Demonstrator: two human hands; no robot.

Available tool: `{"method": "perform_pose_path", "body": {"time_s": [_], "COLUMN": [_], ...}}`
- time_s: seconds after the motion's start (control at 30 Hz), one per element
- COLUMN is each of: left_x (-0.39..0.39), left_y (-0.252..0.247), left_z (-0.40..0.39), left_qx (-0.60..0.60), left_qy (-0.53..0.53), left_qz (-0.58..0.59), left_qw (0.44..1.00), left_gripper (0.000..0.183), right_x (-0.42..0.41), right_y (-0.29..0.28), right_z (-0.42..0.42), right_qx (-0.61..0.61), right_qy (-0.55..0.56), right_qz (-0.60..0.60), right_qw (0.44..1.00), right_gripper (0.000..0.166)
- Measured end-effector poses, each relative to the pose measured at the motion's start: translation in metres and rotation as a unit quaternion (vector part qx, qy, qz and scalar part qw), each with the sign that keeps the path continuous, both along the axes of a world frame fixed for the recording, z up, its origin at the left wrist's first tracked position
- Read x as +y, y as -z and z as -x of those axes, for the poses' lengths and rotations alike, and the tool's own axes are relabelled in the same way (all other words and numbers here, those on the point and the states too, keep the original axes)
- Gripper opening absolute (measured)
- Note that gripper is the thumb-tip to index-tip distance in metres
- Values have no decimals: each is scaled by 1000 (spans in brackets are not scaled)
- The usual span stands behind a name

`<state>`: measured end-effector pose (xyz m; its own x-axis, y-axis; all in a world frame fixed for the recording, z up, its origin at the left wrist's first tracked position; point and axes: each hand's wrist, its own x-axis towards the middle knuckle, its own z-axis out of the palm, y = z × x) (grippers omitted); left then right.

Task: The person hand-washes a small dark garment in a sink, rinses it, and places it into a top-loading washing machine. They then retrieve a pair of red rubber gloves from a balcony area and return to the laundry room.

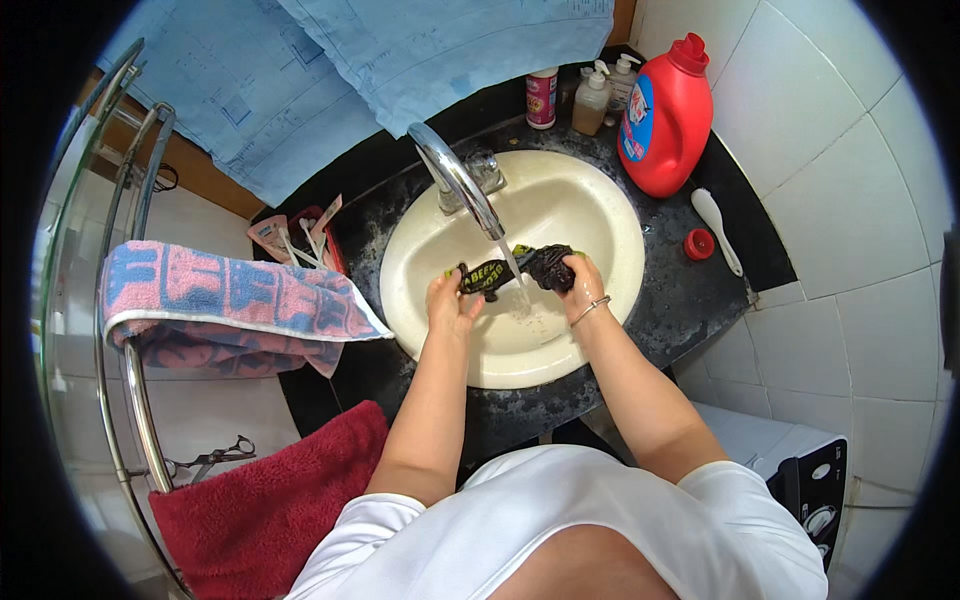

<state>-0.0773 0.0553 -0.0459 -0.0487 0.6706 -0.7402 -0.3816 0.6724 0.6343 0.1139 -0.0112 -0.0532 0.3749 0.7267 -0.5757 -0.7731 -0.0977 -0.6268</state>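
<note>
Under the running chrome faucet (469, 199), a wet black cloth item (487, 277) with yellow-green lettering stretches between my two hands. My left hand (452, 301) grips its left end, thumb on top. Its bunched right end, dark and crumpled, is held in my right hand (583, 289), which has a bracelet at the wrist. Water (517, 274) falls across the middle of the cloth into the cream oval sink basin (517, 371). Both hands are above the bowl. Whether the cloth is a sock or some other garment I cannot tell.
On the black counter (667, 300) stand a red detergent jug (667, 120), pump bottles (592, 105) and a pink bottle (541, 99). A red cap (698, 244) lies near a white brush (716, 229). Left, a patterned towel (240, 307) and a red towel (277, 502) hang on rails.
</note>
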Motion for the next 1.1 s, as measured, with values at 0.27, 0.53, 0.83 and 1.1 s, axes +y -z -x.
{"method": "perform_pose_path", "body": {"time_s": [0.27, 0.53, 0.83, 1.1], "left_x": [-13, -19, -30, -5], "left_y": [18, 9, -12, 7], "left_z": [-39, -55, -75, -61], "left_qx": [-330, -461, -214, -290], "left_qy": [118, 123, 19, 56], "left_qz": [46, 22, 50, 13], "left_qw": [935, 878, 975, 955], "left_gripper": [69, 37, 33, 46], "right_x": [-9, -23, 25, -36], "right_y": [-37, -56, -15, -30], "right_z": [39, 67, 15, 55], "right_qx": [-385, -707, -601, -657], "right_qy": [-227, -244, -227, -170], "right_qz": [-88, -86, 119, -197], "right_qw": [890, 658, 757, 708], "right_gripper": [31, 20, 23, 36]}}
